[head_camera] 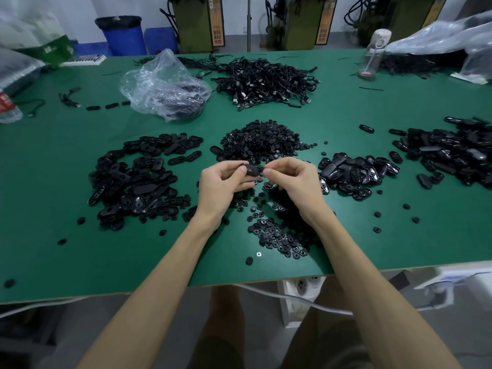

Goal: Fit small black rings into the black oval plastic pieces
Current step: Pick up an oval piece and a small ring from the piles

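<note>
Head view: left hand [223, 182] and right hand [290, 179] pinch one oval piece [252, 170] between them — above the table [80, 249].

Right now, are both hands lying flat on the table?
No, the left hand and right hand hold a black oval piece above the table.

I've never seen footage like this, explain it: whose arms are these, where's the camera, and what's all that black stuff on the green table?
No machine here: one camera, worn on a person's head, looks down at their arms. The left hand grips a black oval piece; the right hand pinches a small black bit against it, probably a ring. On the green table lie a heap of rings in the middle, heaps of oval pieces at both sides, and farther back a tangle of cables, a plastic bag and a bottle.
</note>
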`<state>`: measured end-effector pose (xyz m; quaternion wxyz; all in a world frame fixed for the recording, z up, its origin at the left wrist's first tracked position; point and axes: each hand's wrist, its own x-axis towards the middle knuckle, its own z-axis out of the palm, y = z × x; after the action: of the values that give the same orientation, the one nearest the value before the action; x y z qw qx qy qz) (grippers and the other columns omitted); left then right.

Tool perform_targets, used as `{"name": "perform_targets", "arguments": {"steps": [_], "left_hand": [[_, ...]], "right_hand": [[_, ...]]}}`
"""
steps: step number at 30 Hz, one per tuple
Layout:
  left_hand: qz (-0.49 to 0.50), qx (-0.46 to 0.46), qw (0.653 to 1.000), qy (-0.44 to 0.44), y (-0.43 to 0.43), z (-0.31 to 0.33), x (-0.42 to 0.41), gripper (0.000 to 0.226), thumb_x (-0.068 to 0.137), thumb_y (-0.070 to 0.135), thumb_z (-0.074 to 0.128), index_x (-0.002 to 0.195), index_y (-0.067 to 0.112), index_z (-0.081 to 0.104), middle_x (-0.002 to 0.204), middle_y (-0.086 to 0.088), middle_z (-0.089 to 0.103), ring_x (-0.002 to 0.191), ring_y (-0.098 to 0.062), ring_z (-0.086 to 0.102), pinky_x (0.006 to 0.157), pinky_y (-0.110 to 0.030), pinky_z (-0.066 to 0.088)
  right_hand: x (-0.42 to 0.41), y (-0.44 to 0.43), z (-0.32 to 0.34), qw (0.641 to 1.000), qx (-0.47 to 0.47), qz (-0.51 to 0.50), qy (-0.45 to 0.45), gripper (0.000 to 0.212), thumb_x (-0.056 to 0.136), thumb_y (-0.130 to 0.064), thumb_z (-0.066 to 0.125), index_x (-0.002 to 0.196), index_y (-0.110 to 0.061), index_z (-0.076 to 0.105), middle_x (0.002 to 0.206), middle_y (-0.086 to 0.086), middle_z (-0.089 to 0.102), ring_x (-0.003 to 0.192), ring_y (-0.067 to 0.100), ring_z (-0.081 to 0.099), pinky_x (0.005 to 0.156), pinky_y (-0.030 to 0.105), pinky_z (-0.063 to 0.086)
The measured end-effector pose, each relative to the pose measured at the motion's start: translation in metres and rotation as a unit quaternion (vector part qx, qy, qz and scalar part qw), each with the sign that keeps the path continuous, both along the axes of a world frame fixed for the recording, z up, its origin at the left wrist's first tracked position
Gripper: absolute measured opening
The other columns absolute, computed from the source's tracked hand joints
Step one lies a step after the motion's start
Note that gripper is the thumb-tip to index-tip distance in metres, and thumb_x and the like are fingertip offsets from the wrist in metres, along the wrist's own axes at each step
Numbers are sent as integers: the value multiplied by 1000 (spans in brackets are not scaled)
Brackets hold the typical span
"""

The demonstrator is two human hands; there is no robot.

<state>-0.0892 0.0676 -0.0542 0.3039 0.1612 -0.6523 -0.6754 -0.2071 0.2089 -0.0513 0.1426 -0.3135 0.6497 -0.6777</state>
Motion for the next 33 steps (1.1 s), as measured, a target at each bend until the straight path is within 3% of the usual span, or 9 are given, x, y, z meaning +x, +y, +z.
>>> {"name": "perform_targets", "arguments": {"steps": [8, 18, 26, 33], "left_hand": [[-33, 7, 999, -1, 0, 3, 3, 18, 94, 5, 73, 112, -1, 74, 100, -14, 80, 95, -30, 78, 78, -32, 64], [-44, -4, 999, -24, 3, 5, 2, 11, 87, 2, 79, 97, 4, 75, 89, -9, 80, 83, -27, 79, 76, -26, 62], [-36, -6, 999, -33, 4, 6, 3, 16, 89, 1, 78, 103, -3, 73, 91, -10, 80, 85, -26, 79, 79, -27, 62], [-44, -13, 998, -38, 3, 6, 3, 17, 90, 2, 77, 107, -1, 73, 92, -10, 80, 85, -26, 79, 78, -25, 61]], "right_hand": [[2, -1, 0, 999, 30, 9, 12, 7, 87, -16, 83, 91, -12, 79, 84, -1, 78, 75, 4, 67, 68, 14, 49], [3, 0, 0, 999, 40, 12, 22, 7, 87, -18, 84, 91, -14, 80, 84, 4, 78, 77, 15, 66, 76, 30, 56], [3, -1, 1, 999, 39, 2, 18, 3, 89, -15, 81, 90, -14, 79, 79, -4, 77, 71, 4, 65, 66, 14, 49], [5, 0, 2, 998, 44, 12, 50, 7, 87, -13, 83, 89, -11, 77, 78, 0, 75, 72, 11, 67, 71, 24, 54]]}}
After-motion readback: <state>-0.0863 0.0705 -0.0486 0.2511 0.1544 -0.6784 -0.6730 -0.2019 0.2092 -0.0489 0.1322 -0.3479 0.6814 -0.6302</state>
